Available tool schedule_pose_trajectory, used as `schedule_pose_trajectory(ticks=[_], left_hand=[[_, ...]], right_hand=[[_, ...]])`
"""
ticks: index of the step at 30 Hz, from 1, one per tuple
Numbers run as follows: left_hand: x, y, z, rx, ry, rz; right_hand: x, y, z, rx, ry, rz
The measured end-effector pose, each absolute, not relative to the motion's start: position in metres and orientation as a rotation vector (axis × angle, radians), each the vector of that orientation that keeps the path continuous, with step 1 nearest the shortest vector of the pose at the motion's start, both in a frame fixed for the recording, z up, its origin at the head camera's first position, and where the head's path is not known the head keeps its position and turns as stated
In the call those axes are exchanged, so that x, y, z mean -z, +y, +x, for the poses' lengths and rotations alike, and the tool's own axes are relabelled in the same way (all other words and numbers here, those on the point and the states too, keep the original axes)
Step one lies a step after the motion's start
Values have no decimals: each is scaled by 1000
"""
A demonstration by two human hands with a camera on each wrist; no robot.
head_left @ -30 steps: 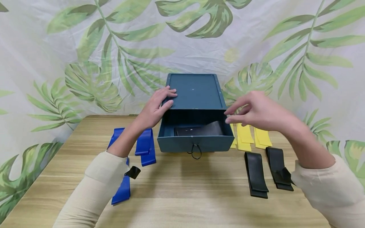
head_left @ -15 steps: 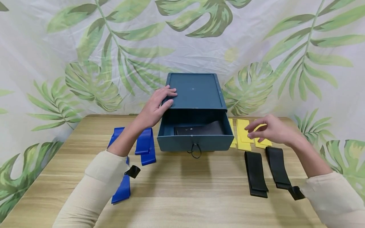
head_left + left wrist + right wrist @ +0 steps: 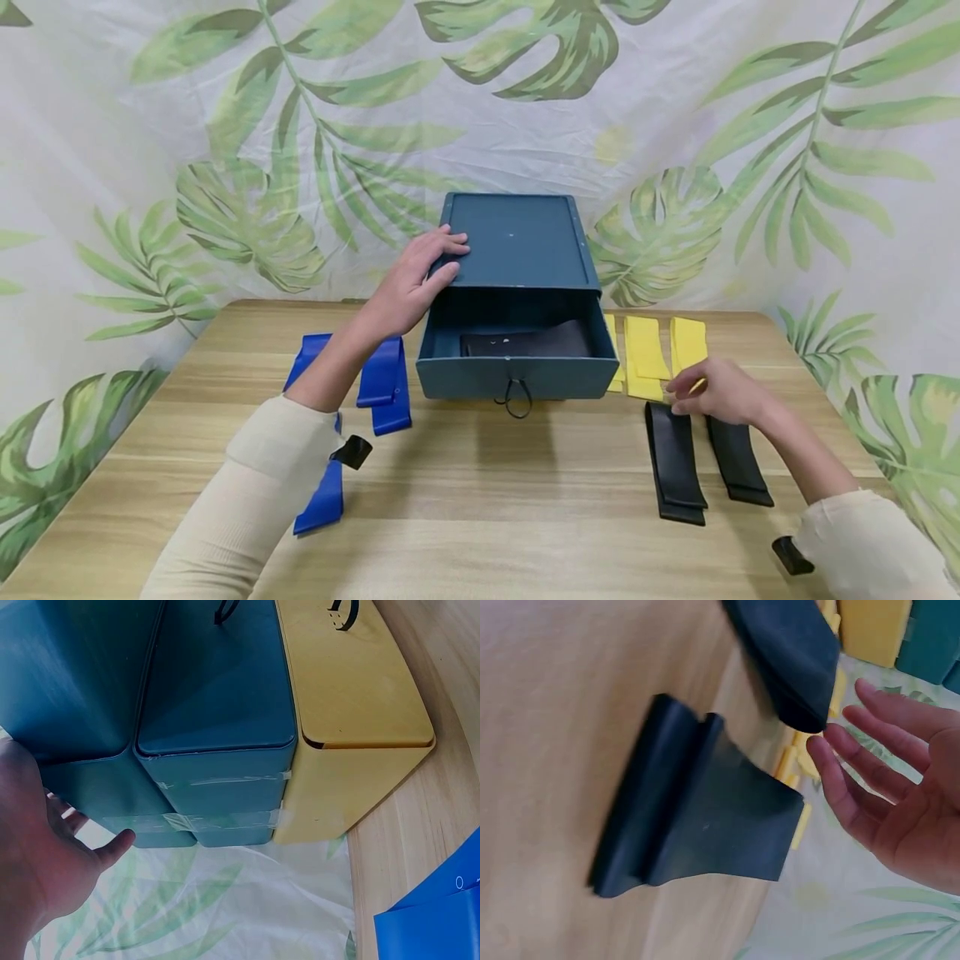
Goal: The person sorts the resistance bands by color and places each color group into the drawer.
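Note:
My left hand [image 3: 415,283] rests on the left edge of the dark teal drawer box [image 3: 525,237], fingers lying over its top. The drawer [image 3: 517,380] is pulled out and holds a black folded band [image 3: 551,339]. My right hand [image 3: 722,393] hovers over the upper ends of two folded black bands, the nearer one [image 3: 675,467] and the outer one [image 3: 742,467], on the table. In the right wrist view, the right hand's fingers [image 3: 840,787] are loosely bent, close to the end of one black band [image 3: 791,664], with nothing held.
Folded yellow bands [image 3: 647,354] lie right of the drawer box; folded blue bands [image 3: 382,383] lie at left, partly behind the left arm. In the left wrist view, a yellow box [image 3: 360,690] adjoins two teal ones [image 3: 217,690]. A leaf-print cloth [image 3: 315,150] hangs behind the table.
My right hand has moved from the drawer's right side, past the yellow bands, rightward and down to the black bands. My left hand has stayed on the box.

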State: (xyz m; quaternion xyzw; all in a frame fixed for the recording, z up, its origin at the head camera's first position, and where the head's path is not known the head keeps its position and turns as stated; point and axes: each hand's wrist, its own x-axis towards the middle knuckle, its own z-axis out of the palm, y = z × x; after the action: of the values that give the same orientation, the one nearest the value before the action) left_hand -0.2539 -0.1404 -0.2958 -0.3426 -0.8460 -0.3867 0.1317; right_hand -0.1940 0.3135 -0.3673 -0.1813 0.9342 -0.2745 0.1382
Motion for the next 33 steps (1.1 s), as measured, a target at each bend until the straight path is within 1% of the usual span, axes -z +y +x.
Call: schedule_pose_trajectory(ticks=[5,17,27,33], left_hand=[[295,-140,-254,1126,-2454,-993],[295,-140,-254,1125,-2459,-991],[295,-141,-254,1128,-2456,-995],[295,-141,-254,1130,-2467,-995]], right_hand=[[374,316,-193,720,2692,-482],[382,314,-191,733,2674,-631],[366,309,-189,866,2664,-709],[346,306,-184,1000,2599,-746]])
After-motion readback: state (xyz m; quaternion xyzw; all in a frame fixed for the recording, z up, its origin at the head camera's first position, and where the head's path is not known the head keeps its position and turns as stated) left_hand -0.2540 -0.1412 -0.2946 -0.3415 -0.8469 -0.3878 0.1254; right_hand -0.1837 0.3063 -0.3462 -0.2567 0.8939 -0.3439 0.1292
